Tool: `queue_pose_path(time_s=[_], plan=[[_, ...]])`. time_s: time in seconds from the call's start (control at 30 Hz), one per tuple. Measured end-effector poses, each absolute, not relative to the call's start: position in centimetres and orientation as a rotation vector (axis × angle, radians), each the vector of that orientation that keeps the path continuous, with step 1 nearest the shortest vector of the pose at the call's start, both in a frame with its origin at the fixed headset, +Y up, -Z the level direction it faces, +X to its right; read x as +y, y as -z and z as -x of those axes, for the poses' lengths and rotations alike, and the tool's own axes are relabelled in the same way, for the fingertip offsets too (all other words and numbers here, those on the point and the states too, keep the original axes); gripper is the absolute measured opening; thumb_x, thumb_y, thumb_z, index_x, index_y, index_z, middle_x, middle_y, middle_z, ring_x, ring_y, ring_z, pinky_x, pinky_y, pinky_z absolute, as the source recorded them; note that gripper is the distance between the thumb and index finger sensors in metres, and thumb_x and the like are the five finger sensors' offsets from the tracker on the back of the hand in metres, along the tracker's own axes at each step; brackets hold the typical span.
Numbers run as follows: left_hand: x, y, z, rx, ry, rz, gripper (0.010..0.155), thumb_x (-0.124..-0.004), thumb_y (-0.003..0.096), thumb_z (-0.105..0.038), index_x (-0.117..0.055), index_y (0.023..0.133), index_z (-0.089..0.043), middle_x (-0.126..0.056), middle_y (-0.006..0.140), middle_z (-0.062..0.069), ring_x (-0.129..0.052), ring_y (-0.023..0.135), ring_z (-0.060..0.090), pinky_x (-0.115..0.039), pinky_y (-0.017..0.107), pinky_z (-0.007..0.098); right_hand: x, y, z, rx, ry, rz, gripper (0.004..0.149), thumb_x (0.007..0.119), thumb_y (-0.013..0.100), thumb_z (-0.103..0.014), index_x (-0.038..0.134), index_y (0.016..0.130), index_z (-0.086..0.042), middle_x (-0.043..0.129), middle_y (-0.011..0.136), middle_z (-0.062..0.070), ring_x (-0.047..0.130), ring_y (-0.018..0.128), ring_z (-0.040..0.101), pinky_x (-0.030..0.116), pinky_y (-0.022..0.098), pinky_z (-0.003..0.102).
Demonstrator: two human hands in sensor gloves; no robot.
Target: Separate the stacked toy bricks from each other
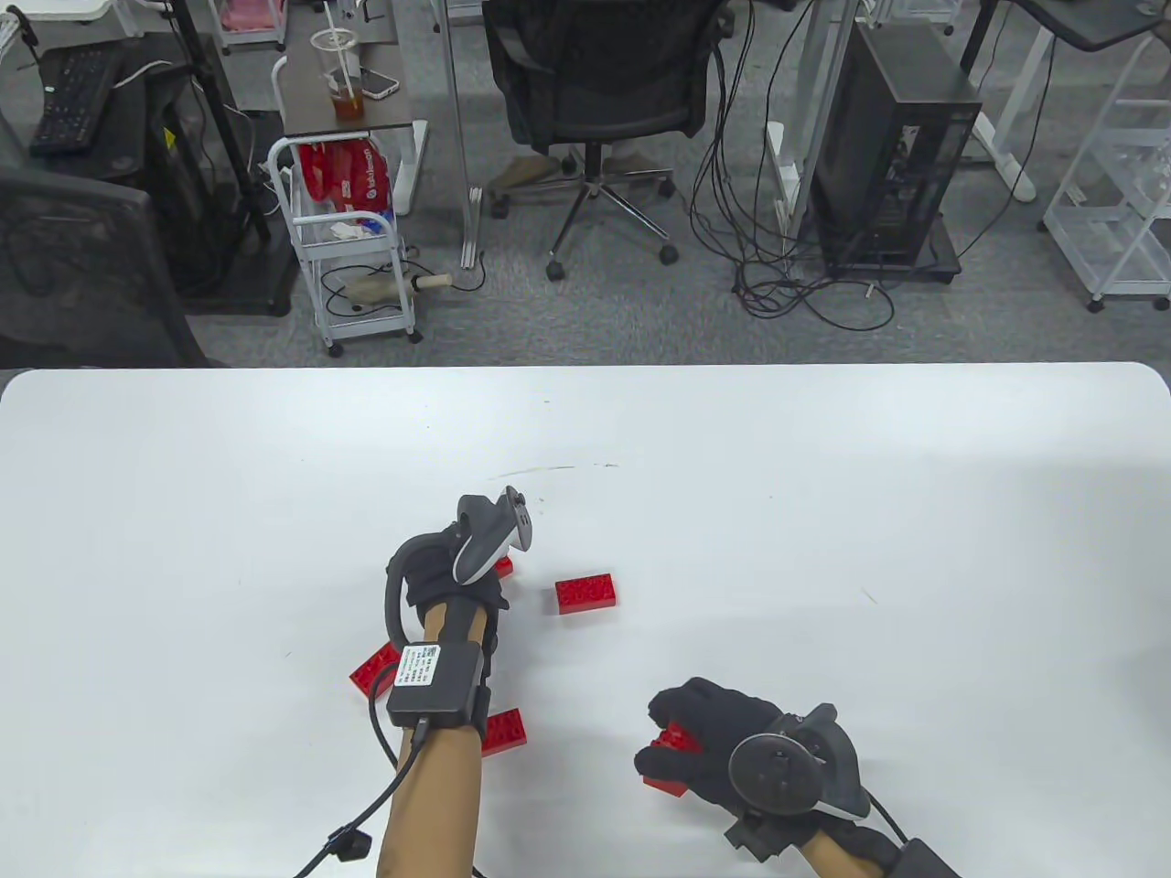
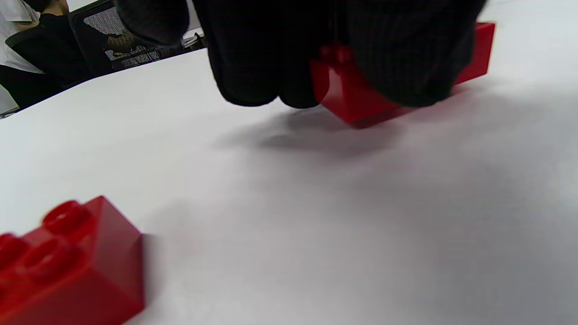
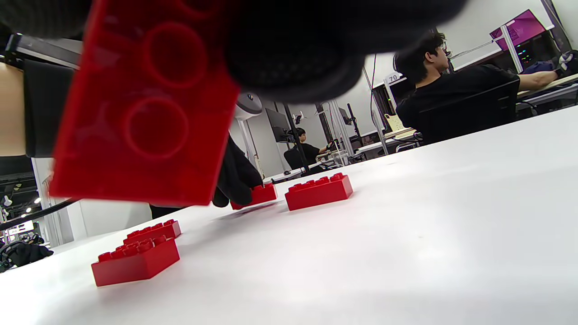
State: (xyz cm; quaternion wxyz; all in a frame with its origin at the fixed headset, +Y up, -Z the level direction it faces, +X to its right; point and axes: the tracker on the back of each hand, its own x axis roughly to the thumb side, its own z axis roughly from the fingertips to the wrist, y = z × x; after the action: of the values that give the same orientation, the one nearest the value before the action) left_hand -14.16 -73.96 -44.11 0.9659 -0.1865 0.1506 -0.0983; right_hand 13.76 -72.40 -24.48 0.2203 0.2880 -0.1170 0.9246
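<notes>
Several red toy bricks lie on the white table (image 1: 823, 476). My left hand (image 1: 489, 572) reaches forward and its fingers (image 2: 257, 67) grip a red brick (image 2: 356, 101) that sits on the table; only its edge (image 1: 502, 567) shows in the table view. My right hand (image 1: 660, 752) holds a red brick (image 1: 675, 739) above the table near the front edge. The right wrist view shows that brick's hollow underside (image 3: 144, 113) under my fingers (image 3: 293, 58). I cannot tell whether another brick is stacked on it.
A single red brick (image 1: 585, 593) lies right of my left hand. Two more lie by my left forearm: one on its left (image 1: 373, 669), one on its right (image 1: 504, 731). An office chair (image 1: 595, 82) and cart (image 1: 352, 238) stand beyond the far edge.
</notes>
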Motion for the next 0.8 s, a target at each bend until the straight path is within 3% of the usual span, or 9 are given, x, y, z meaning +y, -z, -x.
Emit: queue_pose_path(time_s=[0.23, 0.43, 0.57, 0.8], plan=[[-74.5, 43.9, 13.8, 0.295, 0.29, 0.371, 0.069, -0.083, 0.0405, -0.053, -0.068, 0.106, -0.037, -0.084, 0.105, -0.006, -0.089, 0.093, 0.025, -0.063, 0.078, 0.055, -72.5, 24.5, -13.5, -0.296, -2.565, -0.807, 0.067, 0.06, 0.042, -0.072, 0.08, 0.084, -0.024, 0.089, 0.067, 0.005, 0.097, 0.033, 0.014, 0.088, 0.019, 0.028], [-73.7, 43.2, 13.9, 0.293, 0.299, 0.427, 0.088, -0.077, 0.0412, -0.06, -0.038, 0.116, -0.037, -0.062, 0.119, 0.001, -0.08, 0.1, 0.029, -0.058, 0.08, 0.056, -72.7, 24.5, -13.3, -0.289, -2.571, -0.816, 0.067, 0.06, 0.042, -0.072, 0.079, 0.085, -0.024, 0.089, 0.068, 0.005, 0.097, 0.034, 0.015, 0.088, 0.02, 0.028], [-72.0, 41.9, 13.9, 0.263, 0.265, 0.388, 0.092, -0.075, 0.0416, -0.061, -0.029, 0.117, -0.035, -0.05, 0.124, 0.004, -0.076, 0.103, 0.03, -0.056, 0.081, 0.057, -73.1, 24.7, -13.3, -0.27, -2.591, -0.814, 0.067, 0.06, 0.042, -0.072, 0.079, 0.086, -0.024, 0.089, 0.07, 0.005, 0.097, 0.035, 0.015, 0.088, 0.021, 0.028], [-67.8, 37.9, 12.8, 0.125, 0.151, 0.301, 0.093, -0.073, 0.0418, -0.062, -0.026, 0.117, -0.035, -0.045, 0.125, 0.006, -0.074, 0.104, 0.031, -0.055, 0.081, 0.057, -73.1, 24.9, -13.3, -0.257, -2.575, -0.797, 0.067, 0.061, 0.042, -0.071, 0.078, 0.088, -0.024, 0.089, 0.073, 0.005, 0.099, 0.038, 0.016, 0.09, 0.023, 0.028]])
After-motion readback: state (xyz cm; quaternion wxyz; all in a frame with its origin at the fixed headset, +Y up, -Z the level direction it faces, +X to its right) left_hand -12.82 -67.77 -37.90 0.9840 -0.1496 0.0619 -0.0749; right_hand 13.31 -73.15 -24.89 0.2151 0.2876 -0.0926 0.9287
